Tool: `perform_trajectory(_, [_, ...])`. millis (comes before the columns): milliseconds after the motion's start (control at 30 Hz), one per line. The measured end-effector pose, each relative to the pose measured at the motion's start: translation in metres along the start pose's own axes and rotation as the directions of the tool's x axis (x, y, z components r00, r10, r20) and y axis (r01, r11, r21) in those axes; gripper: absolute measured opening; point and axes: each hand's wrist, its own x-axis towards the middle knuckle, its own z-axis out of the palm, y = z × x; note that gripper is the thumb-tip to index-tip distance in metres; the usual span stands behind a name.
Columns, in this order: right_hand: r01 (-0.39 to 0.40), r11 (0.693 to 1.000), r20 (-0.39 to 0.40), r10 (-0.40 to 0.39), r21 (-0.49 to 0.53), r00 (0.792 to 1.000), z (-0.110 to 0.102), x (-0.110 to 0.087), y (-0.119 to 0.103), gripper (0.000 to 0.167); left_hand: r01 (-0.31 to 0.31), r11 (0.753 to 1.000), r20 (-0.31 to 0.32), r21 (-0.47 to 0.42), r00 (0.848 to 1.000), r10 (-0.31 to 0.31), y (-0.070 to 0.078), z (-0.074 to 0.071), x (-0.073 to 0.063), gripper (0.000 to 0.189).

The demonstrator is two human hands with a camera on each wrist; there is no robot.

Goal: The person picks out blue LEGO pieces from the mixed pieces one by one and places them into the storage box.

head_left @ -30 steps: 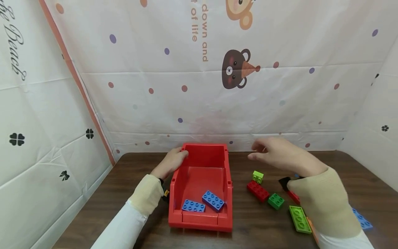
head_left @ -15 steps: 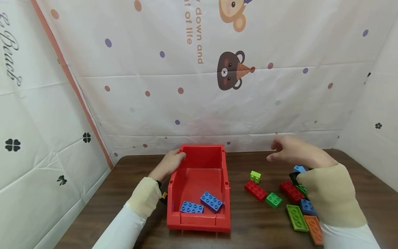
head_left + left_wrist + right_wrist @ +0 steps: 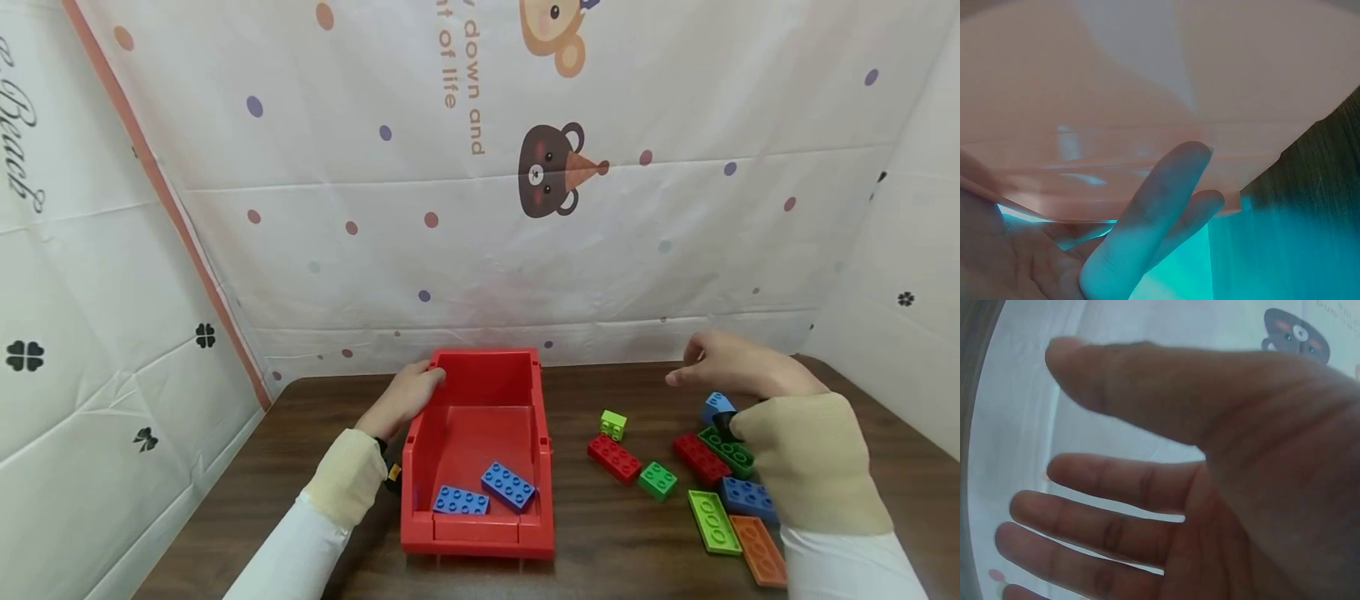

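Note:
A red plastic bin [image 3: 491, 442] stands on the table, with two blue bricks [image 3: 461, 501] lying near its front end. My left hand [image 3: 405, 398] holds the bin's left wall, thumb over the rim. The left wrist view shows its fingers [image 3: 1160, 206] against the wall's outer side. Over the right part of the table hovers my right hand [image 3: 738, 364], holding nothing; the right wrist view shows its fingers [image 3: 1097, 528] spread and nearly straight. Closest below it are a light blue block [image 3: 717, 406] and a dark green brick [image 3: 726, 452].
Right of the bin lie a lime brick [image 3: 612, 425], a red brick [image 3: 614, 457] and a small green brick [image 3: 657, 481]. Further right are another red brick [image 3: 701, 460], a blue brick [image 3: 748, 498], a lime plate [image 3: 714, 522] and an orange plate [image 3: 759, 551]. A patterned cloth [image 3: 375, 267] hangs behind.
My right hand has moved to the right, away from the bin, uncovering bricks its arm had hidden. The left hand stays on the bin. The head view has shifted slightly.

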Motion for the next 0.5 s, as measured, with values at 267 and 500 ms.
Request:
perform_trajectory(267, [-0.089, 0.995, 0.006, 0.089, 0.047, 0.996, -0.003, -0.002, 0.022, 0.058, 0.001, 1.000, 0.005, -0.004, 1.000, -0.001, 0.002, 0.000, -0.002, 0.034])
perform_trajectory(500, [-0.110, 0.991, 0.029, 0.108, 0.078, 0.994, 0.000, 0.000, 0.034, 0.054, -0.001, 1.000, 0.003, -0.004, 1.000, 0.001, 0.001, 0.001, 0.000, 0.034])
